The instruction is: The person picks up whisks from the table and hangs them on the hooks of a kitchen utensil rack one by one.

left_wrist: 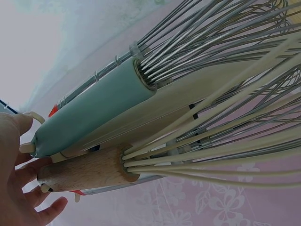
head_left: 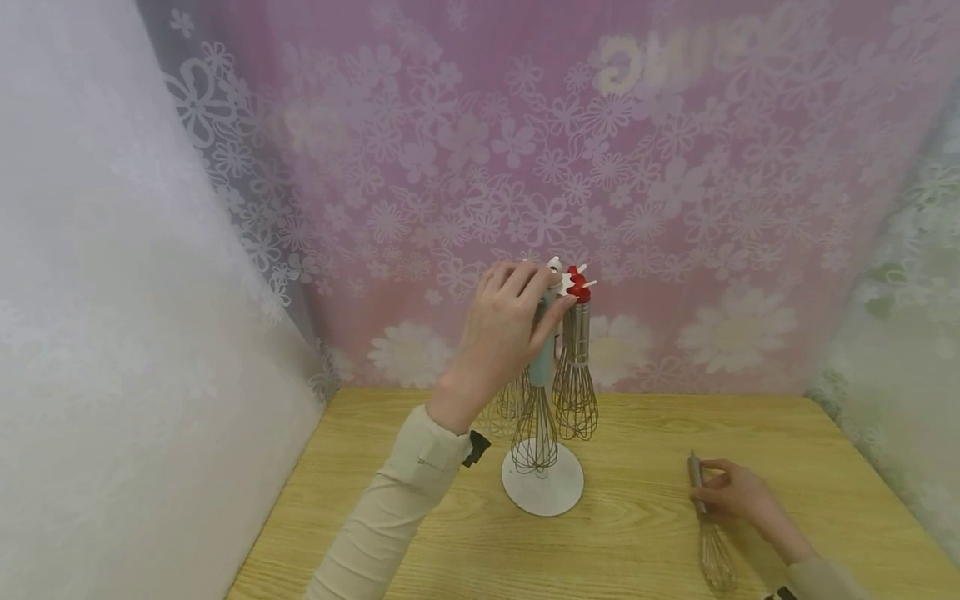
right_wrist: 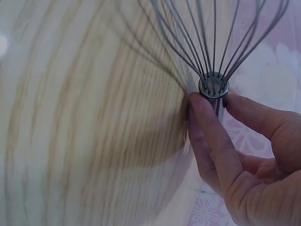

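Observation:
A whisk stand with a round white base [head_left: 558, 492] stands on the table, several whisks hanging round its top. My left hand [head_left: 502, 317] grips the top of this stand, thumb toward the right, the palm hiding part of it. Below the hand hangs a whisk with a teal handle [left_wrist: 91, 110]. Beside it in the left wrist view is a whisk with a wooden handle [left_wrist: 87, 170] and cream wires. Low on the right, my right hand [head_left: 741, 498] pinches the handle of a metal whisk [right_wrist: 214, 87] between thumb and fingers. Its wires point toward me, close over the table.
Metal whisks [head_left: 576, 396] hang at the stand's right side, below red parts [head_left: 577, 287] at its top. The wood-grain table [head_left: 637, 517] ends at a pink flowered curtain [head_left: 465, 167] behind. A white curtain [head_left: 112, 292] borders the left side.

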Demonstrator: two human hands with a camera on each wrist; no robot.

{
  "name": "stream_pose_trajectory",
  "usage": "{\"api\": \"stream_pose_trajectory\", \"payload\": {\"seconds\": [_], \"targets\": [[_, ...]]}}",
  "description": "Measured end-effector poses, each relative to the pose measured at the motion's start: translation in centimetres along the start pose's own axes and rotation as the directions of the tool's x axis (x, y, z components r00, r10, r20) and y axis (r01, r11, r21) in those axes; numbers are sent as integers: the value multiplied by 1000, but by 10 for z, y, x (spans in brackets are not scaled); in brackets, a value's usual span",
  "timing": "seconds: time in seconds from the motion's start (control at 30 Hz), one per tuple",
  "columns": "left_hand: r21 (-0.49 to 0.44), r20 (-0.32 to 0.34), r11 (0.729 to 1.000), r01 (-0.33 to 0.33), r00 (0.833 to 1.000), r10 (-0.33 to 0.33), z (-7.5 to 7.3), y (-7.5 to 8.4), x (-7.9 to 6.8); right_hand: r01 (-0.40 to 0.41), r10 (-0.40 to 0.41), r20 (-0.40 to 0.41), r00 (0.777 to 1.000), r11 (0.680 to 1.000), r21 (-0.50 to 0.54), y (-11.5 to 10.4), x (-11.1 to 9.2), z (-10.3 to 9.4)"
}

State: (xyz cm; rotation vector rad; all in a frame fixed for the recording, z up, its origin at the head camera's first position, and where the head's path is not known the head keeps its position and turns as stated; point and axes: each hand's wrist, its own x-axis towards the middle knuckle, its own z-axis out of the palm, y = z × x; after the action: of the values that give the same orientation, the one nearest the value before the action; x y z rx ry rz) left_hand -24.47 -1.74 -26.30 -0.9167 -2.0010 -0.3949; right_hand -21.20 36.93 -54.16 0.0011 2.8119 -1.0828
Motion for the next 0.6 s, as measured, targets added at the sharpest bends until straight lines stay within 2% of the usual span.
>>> {"api": "stream_pose_trajectory", "payload": {"seconds": [0.2,0.37,0.6], "targets": [[20,29,1000,-5,1000,5,-5,0,-1,15,-15,2,1000,1000,-15,-5,-4,3],[0,106,1000,-3,994,3,-13,-1,-2,13,-13,1,1000,1000,-21,-7,-7,5],[-68,207,998,-9,978,23,-24,-7,-2,12,-11,8,1000,1000,-15,-8,-11,5]]}}
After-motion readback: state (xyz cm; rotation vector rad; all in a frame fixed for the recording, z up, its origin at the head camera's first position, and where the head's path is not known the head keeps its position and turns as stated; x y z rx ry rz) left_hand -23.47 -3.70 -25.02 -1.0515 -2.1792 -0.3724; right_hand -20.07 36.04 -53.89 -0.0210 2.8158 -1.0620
